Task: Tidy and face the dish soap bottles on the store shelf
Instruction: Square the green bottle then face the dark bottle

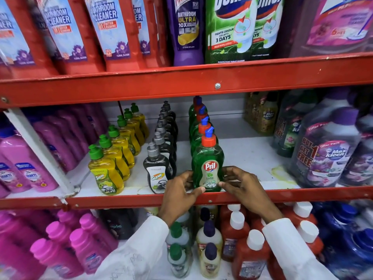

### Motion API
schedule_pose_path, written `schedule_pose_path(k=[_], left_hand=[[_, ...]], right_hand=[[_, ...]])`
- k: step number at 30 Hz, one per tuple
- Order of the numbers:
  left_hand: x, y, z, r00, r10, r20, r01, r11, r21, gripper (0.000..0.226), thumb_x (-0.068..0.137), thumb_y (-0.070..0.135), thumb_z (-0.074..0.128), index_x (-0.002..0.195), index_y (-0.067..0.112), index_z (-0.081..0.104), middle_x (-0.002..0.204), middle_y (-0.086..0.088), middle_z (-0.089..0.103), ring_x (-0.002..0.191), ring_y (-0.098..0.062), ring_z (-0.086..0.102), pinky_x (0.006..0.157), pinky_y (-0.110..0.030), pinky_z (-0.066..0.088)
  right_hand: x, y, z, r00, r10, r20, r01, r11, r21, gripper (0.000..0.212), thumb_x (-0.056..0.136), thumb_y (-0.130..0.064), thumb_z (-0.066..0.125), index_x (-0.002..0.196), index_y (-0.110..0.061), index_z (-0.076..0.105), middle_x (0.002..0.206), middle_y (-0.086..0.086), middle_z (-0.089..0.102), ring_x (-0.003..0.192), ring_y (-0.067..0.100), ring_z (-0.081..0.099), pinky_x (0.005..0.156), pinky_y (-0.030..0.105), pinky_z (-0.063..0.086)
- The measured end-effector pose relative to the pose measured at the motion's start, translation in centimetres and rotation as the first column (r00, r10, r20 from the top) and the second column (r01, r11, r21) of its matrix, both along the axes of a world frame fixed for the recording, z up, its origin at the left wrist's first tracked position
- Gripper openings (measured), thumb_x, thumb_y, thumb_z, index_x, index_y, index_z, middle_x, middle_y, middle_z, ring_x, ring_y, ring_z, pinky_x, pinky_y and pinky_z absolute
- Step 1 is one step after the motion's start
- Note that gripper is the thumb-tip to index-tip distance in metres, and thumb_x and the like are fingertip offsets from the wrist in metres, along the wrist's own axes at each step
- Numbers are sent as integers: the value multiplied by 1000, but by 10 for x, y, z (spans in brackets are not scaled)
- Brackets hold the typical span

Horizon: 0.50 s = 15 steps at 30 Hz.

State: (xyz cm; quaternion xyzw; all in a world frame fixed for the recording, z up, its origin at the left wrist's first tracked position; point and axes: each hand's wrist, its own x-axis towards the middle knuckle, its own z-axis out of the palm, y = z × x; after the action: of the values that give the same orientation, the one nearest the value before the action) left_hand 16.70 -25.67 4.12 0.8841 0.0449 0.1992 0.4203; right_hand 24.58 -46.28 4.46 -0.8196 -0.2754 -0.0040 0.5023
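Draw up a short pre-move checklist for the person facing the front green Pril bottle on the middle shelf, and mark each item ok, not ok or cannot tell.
1. Both hands on the bottle: left hand and right hand hold the front Pril bottle at its base: ok.
2. Label faces out: ok.
3. Bottle upright: ok.
4. Bottle at the front shelf lip: ok.
5. Green row straight behind it: cannot tell, mostly hidden.
6. Shelf clean: yellowish stain to the right: not ok.
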Motion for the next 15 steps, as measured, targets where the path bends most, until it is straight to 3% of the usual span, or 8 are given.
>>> schedule_pose_path(k=[5,8,11,13,15], left_hand=[[-2,1,0,1000,-13,10,13,1000,7,50,81,29,81,125,15,63,115,3,76,96,-4,71,91,-34,60],[-7,-1,2,999,-18,45,19,1000,-22,45,83,26,79,124,16,64,115,4,75,100,-4,70,94,-31,58],[-28,0,5,982,33,187,-15,995,-95,40,87,16,75,125,22,64,116,7,73,108,-2,68,95,-19,54],[-50,11,7,925,126,358,-113,992,-55,31,88,14,72,118,22,68,110,9,72,102,-2,68,91,-16,53],[-66,28,9,835,218,506,-231,972,-37,22,86,13,69,107,16,70,102,3,72,94,-9,68,85,-24,54]], right_hand=[[-4,1,2,1000,-10,-16,10,1000,19,36,81,-17,80,115,-21,69,102,-12,75,92,1,71,90,32,60],[-11,2,4,999,-33,-22,34,998,48,51,77,-16,82,124,-22,63,109,-12,73,96,3,70,92,32,60],[-33,6,1,976,-209,66,189,954,232,62,75,-8,81,129,-20,55,116,-3,69,101,13,69,90,27,58],[-58,16,1,913,-371,172,272,866,419,46,77,-2,75,118,-15,58,101,3,68,90,19,68,83,29,57],[-81,33,4,873,-401,276,238,846,477,31,78,-2,70,105,-14,61,90,1,67,83,14,67,78,24,55]])
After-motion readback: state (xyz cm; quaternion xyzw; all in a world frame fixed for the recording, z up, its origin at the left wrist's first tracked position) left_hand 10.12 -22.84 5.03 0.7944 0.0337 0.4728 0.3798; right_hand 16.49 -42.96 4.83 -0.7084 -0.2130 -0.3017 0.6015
